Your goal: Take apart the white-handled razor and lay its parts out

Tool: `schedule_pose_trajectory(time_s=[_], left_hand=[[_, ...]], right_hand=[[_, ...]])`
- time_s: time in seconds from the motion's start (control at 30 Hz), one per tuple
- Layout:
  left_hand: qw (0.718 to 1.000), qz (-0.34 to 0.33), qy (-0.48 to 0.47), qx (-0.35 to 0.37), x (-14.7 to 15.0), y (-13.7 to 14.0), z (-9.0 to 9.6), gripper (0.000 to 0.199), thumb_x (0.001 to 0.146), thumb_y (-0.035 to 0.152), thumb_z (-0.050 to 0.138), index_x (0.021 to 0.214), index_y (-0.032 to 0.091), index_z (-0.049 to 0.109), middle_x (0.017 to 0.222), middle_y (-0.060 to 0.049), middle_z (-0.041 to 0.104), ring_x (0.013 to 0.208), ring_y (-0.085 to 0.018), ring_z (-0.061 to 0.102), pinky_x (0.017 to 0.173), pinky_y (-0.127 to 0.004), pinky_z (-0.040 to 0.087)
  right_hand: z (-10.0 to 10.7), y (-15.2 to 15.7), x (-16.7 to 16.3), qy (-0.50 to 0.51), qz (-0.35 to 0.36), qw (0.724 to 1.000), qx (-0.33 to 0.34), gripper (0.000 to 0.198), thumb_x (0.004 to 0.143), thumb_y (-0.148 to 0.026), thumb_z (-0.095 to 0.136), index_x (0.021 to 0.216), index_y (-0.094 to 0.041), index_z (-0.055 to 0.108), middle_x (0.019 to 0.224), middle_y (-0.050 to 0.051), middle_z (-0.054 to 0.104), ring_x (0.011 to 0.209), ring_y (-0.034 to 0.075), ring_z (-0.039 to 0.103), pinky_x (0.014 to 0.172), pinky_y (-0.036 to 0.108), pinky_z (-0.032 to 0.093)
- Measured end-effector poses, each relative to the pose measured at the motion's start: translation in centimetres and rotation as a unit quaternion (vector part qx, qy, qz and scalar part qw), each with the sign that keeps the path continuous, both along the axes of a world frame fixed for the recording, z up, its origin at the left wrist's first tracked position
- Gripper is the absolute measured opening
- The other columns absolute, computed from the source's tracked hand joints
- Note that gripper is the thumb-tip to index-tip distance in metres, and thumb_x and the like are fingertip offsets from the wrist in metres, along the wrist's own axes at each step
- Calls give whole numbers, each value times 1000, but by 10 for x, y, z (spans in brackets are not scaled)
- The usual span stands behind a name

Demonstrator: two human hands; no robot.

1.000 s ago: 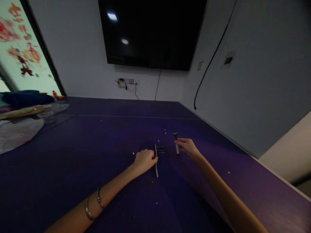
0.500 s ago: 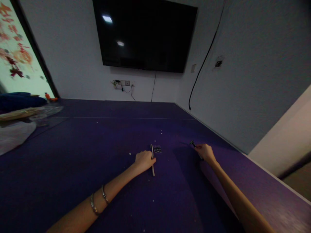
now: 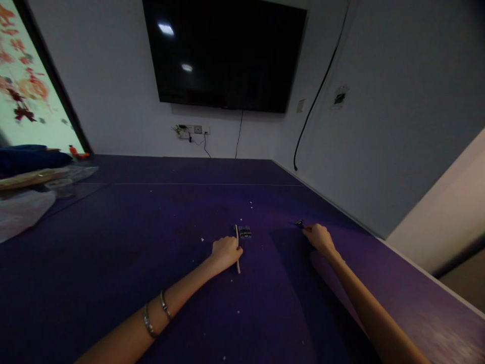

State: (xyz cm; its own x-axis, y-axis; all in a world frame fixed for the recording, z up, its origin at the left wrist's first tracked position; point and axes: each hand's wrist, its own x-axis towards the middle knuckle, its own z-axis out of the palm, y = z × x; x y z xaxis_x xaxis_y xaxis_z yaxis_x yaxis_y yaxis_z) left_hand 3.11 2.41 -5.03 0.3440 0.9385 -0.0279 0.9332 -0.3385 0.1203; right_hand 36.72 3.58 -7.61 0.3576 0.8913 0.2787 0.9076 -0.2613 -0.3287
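Observation:
My left hand [image 3: 225, 253] lies on the dark purple table [image 3: 159, 242] with its fingers curled against a thin pale razor handle [image 3: 237, 250] that lies flat. A small dark cartridge holder [image 3: 245, 232] rests just beyond that handle. Further right, my right hand [image 3: 320, 237] is closed on a second razor [image 3: 300, 223], whose dark head pokes out past the fingers and sits low over the table.
A large black screen [image 3: 227, 55] hangs on the far wall above sockets and cables [image 3: 193, 132]. Plastic sheets and a dark blue bundle [image 3: 30, 172] lie at the table's left end. The right table edge [image 3: 379, 240] runs along the grey wall. White crumbs dot the surface.
My right hand has carried the second razor from beside the cartridge holder out to the right and holds it there. My left hand has stayed on the pale handle.

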Motion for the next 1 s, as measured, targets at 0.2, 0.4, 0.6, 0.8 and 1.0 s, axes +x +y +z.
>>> schedule_pose_trajectory(time_s=[0.2,0.4,0.6,0.8,1.0], left_hand=[[1000,5,-10,26,-1,-6,9,33,86,33,39,87,16,67,90,-11,69,86,-24,65,73,-34,49],[996,-28,-35,81,12,-28,31,32,87,34,37,93,16,64,83,-10,69,79,-25,66,69,-36,49],[991,-50,-28,121,24,-48,36,29,88,32,39,98,16,61,81,-11,69,78,-27,67,67,-38,50],[985,-77,-55,142,25,-52,31,33,90,39,34,99,17,57,78,-10,69,72,-26,67,65,-38,50],[969,-120,-156,151,14,-21,19,22,89,36,40,97,20,52,91,-5,65,84,-21,63,70,-33,48]], right_hand=[[27,-7,-48,78,131,981,117,26,75,-29,53,87,-15,72,91,13,68,80,22,64,74,31,47],[41,-18,-137,549,183,813,57,33,66,-30,68,96,-17,64,81,7,67,69,17,64,60,29,53],[42,-35,-180,690,184,700,-9,30,61,-25,75,87,-14,65,76,4,67,64,13,62,56,24,50],[48,-34,-174,681,175,711,28,28,56,-25,76,80,-13,69,66,2,65,56,12,59,48,21,46],[59,-20,-101,551,135,812,134,32,57,-36,74,76,-11,71,61,2,64,52,12,56,54,26,48]])
